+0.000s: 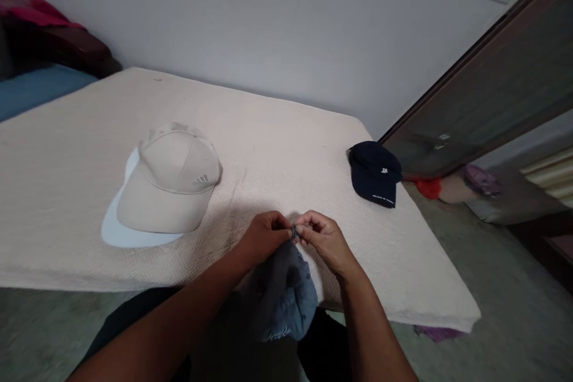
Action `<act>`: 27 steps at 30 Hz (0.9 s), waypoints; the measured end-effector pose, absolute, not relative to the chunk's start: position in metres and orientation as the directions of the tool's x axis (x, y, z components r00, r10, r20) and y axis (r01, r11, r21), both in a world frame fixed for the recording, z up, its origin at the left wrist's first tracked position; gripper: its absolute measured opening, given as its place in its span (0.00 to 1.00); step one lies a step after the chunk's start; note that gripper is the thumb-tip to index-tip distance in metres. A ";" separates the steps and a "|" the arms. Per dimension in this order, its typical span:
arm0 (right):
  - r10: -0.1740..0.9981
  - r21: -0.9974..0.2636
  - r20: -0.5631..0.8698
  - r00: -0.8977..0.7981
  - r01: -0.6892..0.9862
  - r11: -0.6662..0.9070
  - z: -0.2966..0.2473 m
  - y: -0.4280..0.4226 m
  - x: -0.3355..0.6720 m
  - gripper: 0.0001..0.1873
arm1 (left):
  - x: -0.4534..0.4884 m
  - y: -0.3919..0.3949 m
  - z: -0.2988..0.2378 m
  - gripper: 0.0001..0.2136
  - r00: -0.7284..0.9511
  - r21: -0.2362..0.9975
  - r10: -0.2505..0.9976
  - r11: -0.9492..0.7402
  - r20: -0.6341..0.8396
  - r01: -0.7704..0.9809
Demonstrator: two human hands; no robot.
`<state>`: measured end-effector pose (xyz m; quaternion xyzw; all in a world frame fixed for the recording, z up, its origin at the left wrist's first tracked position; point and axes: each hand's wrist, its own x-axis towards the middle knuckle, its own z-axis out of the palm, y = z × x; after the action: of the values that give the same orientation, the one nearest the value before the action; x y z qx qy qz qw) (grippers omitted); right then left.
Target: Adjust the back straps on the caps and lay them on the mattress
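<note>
A faded blue denim cap [293,295] with a frayed edge hangs below my hands at the near edge of the bed. My left hand [268,236] is closed, pinching the cap's strap at a small dark fastener [293,231]. From the other side, the thumb and fingers of my right hand [323,240] pinch the same strap. The fingertips nearly meet and cover most of the fastener. Left of my hands, a beige cap [172,173] rests on top of a pale blue cap [117,228], whose brim shows beneath.
A navy cap [375,173] lies near the right side of the bed [277,149], which has a cream cover. Behind it rises a pale wall [250,24]. A dark-framed cabinet [483,65] stands at the right. Blue bedding [42,91] lies at the far left.
</note>
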<state>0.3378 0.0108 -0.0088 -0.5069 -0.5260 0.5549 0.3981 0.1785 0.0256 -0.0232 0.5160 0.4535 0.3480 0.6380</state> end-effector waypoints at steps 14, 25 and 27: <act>0.974 -0.991 -0.131 -0.187 -0.006 -0.135 -0.013 0.010 0.338 0.07 | 0.180 0.026 -0.026 0.05 0.306 0.976 0.928 0.218 -0.213 0.017; 0.978 -0.991 -0.128 -0.166 -0.005 -0.130 -0.012 0.010 0.338 0.07 | 0.178 0.026 -0.021 0.06 0.340 0.965 0.907 0.262 -0.249 0.010; 0.978 -0.991 -0.133 -0.163 0.001 -0.134 -0.012 0.010 0.339 0.08 | 0.178 0.025 -0.021 0.06 0.344 0.964 0.905 0.264 -0.252 0.011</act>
<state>0.3385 0.0097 -0.0121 -0.4874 -0.5019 0.5741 0.4253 0.1779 0.0253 -0.0205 0.4997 0.4582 0.3439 0.6497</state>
